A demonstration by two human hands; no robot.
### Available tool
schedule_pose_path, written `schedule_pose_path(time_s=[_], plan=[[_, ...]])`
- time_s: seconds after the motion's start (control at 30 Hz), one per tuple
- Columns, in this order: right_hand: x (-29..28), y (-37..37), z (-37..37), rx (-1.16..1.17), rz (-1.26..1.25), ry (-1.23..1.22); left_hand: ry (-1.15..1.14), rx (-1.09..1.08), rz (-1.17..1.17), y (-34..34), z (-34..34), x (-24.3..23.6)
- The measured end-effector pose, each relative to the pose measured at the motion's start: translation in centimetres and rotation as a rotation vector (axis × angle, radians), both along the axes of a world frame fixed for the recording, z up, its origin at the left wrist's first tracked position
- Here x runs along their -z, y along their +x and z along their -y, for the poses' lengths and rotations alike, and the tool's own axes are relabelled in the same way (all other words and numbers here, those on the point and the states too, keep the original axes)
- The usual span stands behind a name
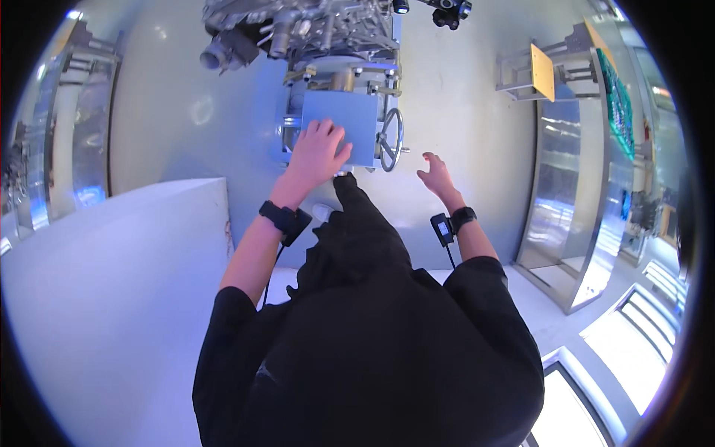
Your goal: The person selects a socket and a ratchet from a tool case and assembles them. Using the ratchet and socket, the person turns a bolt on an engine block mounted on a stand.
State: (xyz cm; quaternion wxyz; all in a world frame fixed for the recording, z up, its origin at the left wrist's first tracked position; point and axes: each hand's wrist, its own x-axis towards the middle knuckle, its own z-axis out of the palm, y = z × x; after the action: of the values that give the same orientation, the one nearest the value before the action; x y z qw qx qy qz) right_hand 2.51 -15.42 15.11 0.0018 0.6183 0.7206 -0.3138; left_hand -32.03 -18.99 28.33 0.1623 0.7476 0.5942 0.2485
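My left hand (319,155) is over the near part of a blue-grey metal box (359,119), fingers spread and nothing seen in its grasp. Whether the palm presses on the box I cannot tell. To the right, my right hand (438,179) hangs in the air with thumb and fingers apart, holding nothing. It is just right of a metal handwheel (401,130) fixed to the box's right side, with a gap between them. Beyond the box, an engine (335,33) of bare grey metal is mounted on the same stand by a bracket plate (320,67).
A white panel (126,246) rises at the left. On the right stand a steel-framed rack (547,216) and a stool with a yellowish wooden seat (543,73). A black device (447,13) is at the far edge. Each wrist wears a strapped black unit with a cable.
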Motion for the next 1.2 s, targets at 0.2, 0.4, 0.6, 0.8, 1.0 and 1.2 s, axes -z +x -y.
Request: schedule_pose_path(time_s=[0.2,0.4,0.6,0.8,1.0,1.2], plan=[[7.4,-1.2,-3.9,-0.252,0.174,-0.058,-0.047,0.128,-0.234,1.5,-3.0,1.6],[13.1,-4.7,-7.1,-0.369,0.199,-0.599,0.103,0.133,-0.117,1.9,-5.3,3.1],[17.1,-5.6,-8.6,-0.54,0.203,-0.512,0.083,0.094,-0.174,2.4,-6.4,2.8],[18.6,-5.8,-8.9,-0.625,0.119,-0.522,0.011,0.009,-0.178,2.2,-6.3,2.5],[14.0,-6.5,-11.3,-0.604,0.026,-0.773,0.006,0.0,-0.144,2.4,-6.5,2.8],[16.6,-6.4,-11.2,-0.695,0.064,-0.766,-0.021,-0.051,-0.168,2.1,-5.2,2.4]])
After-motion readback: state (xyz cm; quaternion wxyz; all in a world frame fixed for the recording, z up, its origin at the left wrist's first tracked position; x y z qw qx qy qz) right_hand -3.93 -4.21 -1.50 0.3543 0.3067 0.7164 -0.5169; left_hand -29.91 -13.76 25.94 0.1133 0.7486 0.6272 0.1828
